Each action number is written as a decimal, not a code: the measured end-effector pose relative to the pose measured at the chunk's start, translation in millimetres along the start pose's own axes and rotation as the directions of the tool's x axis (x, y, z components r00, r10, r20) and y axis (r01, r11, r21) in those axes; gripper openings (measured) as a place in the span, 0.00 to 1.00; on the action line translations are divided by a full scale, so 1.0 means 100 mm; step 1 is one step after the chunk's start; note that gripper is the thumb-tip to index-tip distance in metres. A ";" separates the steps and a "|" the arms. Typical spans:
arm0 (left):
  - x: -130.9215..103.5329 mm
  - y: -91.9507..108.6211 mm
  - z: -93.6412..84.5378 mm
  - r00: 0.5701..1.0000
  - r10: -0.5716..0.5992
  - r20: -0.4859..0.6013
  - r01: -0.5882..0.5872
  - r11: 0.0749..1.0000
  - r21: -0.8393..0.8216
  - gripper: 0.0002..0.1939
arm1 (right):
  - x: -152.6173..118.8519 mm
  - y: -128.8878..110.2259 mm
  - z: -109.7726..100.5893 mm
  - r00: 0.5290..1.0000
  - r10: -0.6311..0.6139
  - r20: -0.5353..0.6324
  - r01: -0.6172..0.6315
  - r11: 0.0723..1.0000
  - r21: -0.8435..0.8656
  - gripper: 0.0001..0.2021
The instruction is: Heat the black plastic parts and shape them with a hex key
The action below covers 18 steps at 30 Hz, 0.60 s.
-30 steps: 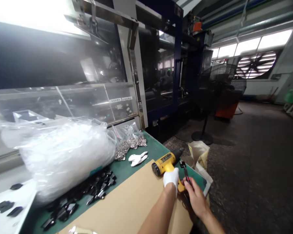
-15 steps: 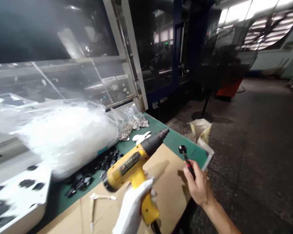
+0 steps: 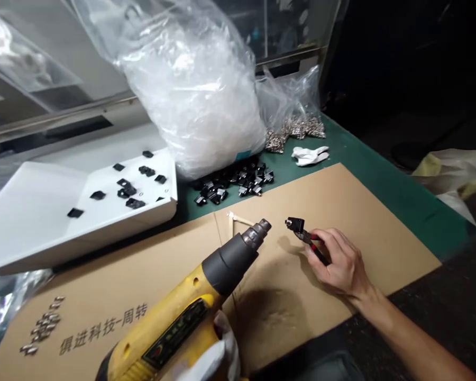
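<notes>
My left hand (image 3: 216, 357), in a white glove, is closed around the handle of a yellow heat gun (image 3: 162, 317). The gun's dark nozzle points up and to the right. Bare-skinned, my right hand (image 3: 343, 263) grips pliers (image 3: 318, 252) with red and black handles. Their jaws hold a small black plastic part (image 3: 296, 224) with a shiny metal end, just right of the nozzle and apart from it. Both are above a cardboard sheet (image 3: 365, 222). Behind the nozzle lies a thin pale tool (image 3: 244, 219), partly hidden.
Black parts (image 3: 246, 182) lie piled before a large clear bag (image 3: 206, 95) of white material. Bags of small metal pieces (image 3: 297, 127) and a white glove (image 3: 310, 155) sit further right. A white box (image 3: 154, 214) bears black parts. Metal pieces (image 3: 43, 325) lie at left.
The view has swung down and left toward the table. My right hand has brought the pliers and black part from the table's right side over the cardboard, closer to the heat gun's nozzle.
</notes>
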<state>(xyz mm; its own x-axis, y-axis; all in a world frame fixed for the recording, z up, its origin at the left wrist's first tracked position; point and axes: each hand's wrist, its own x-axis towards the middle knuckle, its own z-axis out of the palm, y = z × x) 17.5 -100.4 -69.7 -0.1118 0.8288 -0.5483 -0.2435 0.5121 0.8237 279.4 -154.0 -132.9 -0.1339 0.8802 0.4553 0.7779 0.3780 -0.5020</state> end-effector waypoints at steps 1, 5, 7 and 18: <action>0.02 -0.04 -0.07 1.000 -0.008 0.005 0.008 0.999 0.032 0.15 | 0.02 -0.02 0.03 1.000 -0.019 0.019 0.019 1.000 -0.004 0.15; 0.02 -0.25 -0.41 0.999 -0.035 -0.039 0.038 0.995 0.088 0.14 | 0.07 -0.05 0.10 0.995 -0.071 0.075 0.073 0.997 -0.014 0.15; -0.06 -0.35 -0.57 0.995 -0.073 -0.064 0.079 0.992 0.100 0.14 | 0.08 -0.06 0.12 0.991 -0.085 0.103 0.087 0.996 -0.016 0.15; -1.20 -0.72 -0.96 0.945 -0.299 -0.133 0.317 0.936 0.151 0.19 | 0.06 -0.03 0.12 0.983 -0.087 0.160 0.086 0.996 0.013 0.17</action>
